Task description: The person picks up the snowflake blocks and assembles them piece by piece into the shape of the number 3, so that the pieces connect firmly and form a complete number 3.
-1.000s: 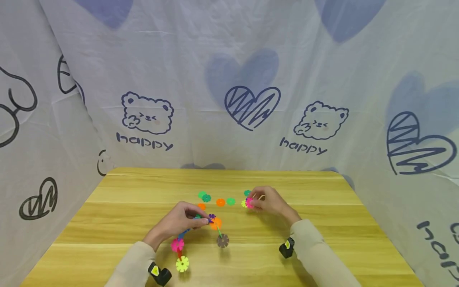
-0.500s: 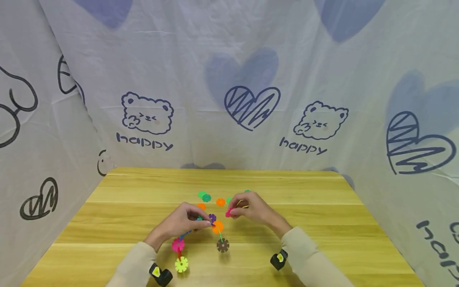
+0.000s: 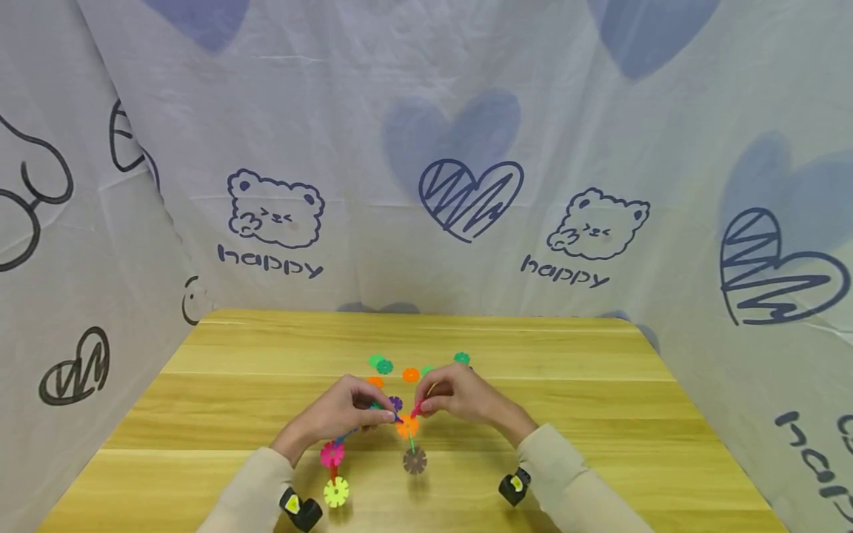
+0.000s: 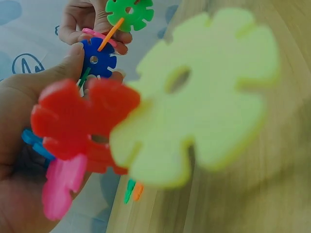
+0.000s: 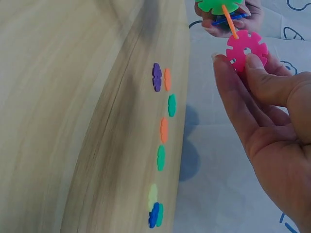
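My left hand [image 3: 343, 411] pinches a blue snowflake disc [image 4: 108, 59] between thumb and fingers. That disc belongs to a linked chain; a yellow disc [image 4: 214, 116], a red disc [image 4: 68, 114] and a pink one [image 4: 63, 184] hang near the left palm. On its other side an orange disc [image 3: 407, 427] slots into the blue one, followed by a green disc [image 4: 138, 18] and a brown disc [image 3: 415, 461]. My right hand [image 3: 461, 394] pinches a separate-looking pink snowflake disc [image 5: 235, 48], its rim right at the orange disc's edge. Some middle links are hidden behind the left fingers.
Several loose discs lie on the wooden table [image 3: 566, 414] beyond the hands, among them an orange disc [image 3: 411, 375], a purple disc [image 5: 157, 77] and a teal disc [image 3: 461, 357]. A printed white cloth [image 3: 373, 259] hangs behind the table.
My right hand has lifted the pink disc from the loose discs at the right and brought it leftward to the orange disc. The left hand has hardly moved, the chain shifting slightly.
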Demonstrator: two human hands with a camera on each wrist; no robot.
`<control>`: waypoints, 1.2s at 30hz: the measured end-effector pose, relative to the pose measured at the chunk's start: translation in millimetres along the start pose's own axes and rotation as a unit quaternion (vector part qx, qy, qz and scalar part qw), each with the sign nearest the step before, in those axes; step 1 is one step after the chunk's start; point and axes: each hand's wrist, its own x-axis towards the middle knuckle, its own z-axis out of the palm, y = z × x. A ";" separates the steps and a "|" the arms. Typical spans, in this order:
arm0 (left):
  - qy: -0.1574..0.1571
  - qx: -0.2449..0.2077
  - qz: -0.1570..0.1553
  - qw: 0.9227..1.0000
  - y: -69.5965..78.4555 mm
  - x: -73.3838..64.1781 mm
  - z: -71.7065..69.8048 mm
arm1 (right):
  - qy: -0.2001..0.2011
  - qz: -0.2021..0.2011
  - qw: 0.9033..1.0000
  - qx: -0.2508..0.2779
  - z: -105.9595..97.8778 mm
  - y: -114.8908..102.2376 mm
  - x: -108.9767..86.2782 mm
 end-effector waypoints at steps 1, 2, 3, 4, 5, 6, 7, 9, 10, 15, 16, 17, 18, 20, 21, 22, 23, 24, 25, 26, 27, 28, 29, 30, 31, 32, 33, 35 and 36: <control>-0.001 0.003 0.001 1.000 0.4 0.0 0.5 | -0.004 -0.004 1.000 -0.002 0.2 0.5 0.0; -0.001 0.007 0.003 1.000 0.6 0.1 0.9 | -0.007 -0.006 1.000 -0.003 0.3 0.6 -0.1; -0.002 0.010 0.004 1.000 0.6 0.2 1.4 | -0.009 -0.008 1.000 -0.004 0.4 0.8 -0.1; -0.002 0.012 0.006 1.000 1.3 -0.1 1.9 | -0.011 -0.009 1.000 -0.005 0.7 1.2 -0.1; -0.003 0.013 0.008 1.000 1.7 -0.2 2.3 | -0.012 -0.007 1.000 -0.007 1.2 1.1 -0.3; -0.005 0.012 0.010 1.000 1.9 -0.2 2.6 | -0.012 -0.006 1.000 -0.009 1.7 1.2 -0.4; -0.007 0.011 0.012 1.000 1.8 -0.2 2.9 | -0.012 -0.004 1.000 -0.009 2.1 1.9 -0.4; -0.009 0.009 0.017 1.000 0.6 0.0 3.6 | -0.009 0.005 1.000 -0.010 3.1 3.2 -0.8; -0.010 0.009 0.020 1.000 0.5 0.0 4.0 | -0.008 0.009 1.000 -0.009 3.6 4.1 -1.1; -0.001 0.026 0.015 1.000 1.0 0.5 5.9 | -0.003 0.011 1.000 -0.010 4.2 6.6 -1.6; 0.002 0.029 0.012 1.000 1.5 0.5 6.1 | -0.002 0.007 1.000 -0.014 4.0 6.5 -1.4; 0.006 0.031 0.009 0.999 2.0 0.3 6.3 | -0.002 0.003 1.000 -0.017 3.9 6.2 -1.2; 0.009 0.032 0.007 0.999 2.5 0.3 6.5 | -0.002 -0.002 1.000 -0.021 3.7 5.8 -1.0; 0.016 0.037 0.007 0.999 2.5 0.8 6.7 | -0.003 -0.010 1.000 -0.027 3.7 4.7 -0.6; 0.020 0.038 0.009 0.999 2.6 1.0 6.7 | -0.004 -0.013 1.000 -0.028 3.9 4.2 -0.3; 0.022 0.039 0.012 0.999 2.8 1.3 6.9 | -0.004 -0.016 0.999 -0.028 4.1 3.4 -0.3; 0.025 0.040 0.015 0.999 3.1 1.5 7.0 | -0.004 -0.019 0.999 -0.027 4.6 2.9 -0.1; 0.027 0.042 0.018 0.999 3.2 2.0 7.2 | -0.005 -0.023 0.999 -0.027 5.3 2.5 0.1; 0.029 0.044 0.020 0.998 3.5 2.4 7.2 | -0.005 -0.026 0.999 -0.027 6.2 2.1 0.4; 0.031 0.044 0.022 0.998 4.0 2.6 7.4 | -0.004 -0.032 0.999 -0.030 7.1 1.9 0.6; 0.032 0.045 0.024 0.998 4.6 2.7 7.6 | -0.002 -0.037 0.999 -0.033 8.1 1.8 0.8; 0.034 0.047 0.024 0.998 5.1 2.8 7.7 | 0.001 -0.041 0.998 -0.037 9.1 1.7 0.9; 0.036 0.048 0.025 0.998 5.6 2.9 7.8 | 0.005 -0.045 0.998 -0.040 10.1 1.7 1.0; 0.038 0.049 0.024 0.998 6.1 2.9 7.9 | 0.009 -0.047 0.998 -0.046 11.0 1.7 0.9; 0.040 0.050 0.024 0.998 6.7 2.8 7.9 | 0.015 -0.048 0.998 -0.050 11.6 1.7 0.8; 0.041 0.053 0.023 0.998 7.1 2.6 7.9 | 0.019 -0.047 0.997 -0.053 12.2 1.7 0.6; 0.041 0.055 0.020 0.997 7.4 2.3 7.9 | 0.024 -0.046 0.997 -0.055 12.5 1.8 0.5; 0.040 0.057 0.016 0.997 8.1 1.9 7.8 | 0.030 -0.042 0.997 -0.058 12.9 1.8 0.1; 0.038 0.059 0.014 0.997 8.5 1.8 7.7 | 0.031 -0.040 0.997 -0.059 13.0 1.7 0.0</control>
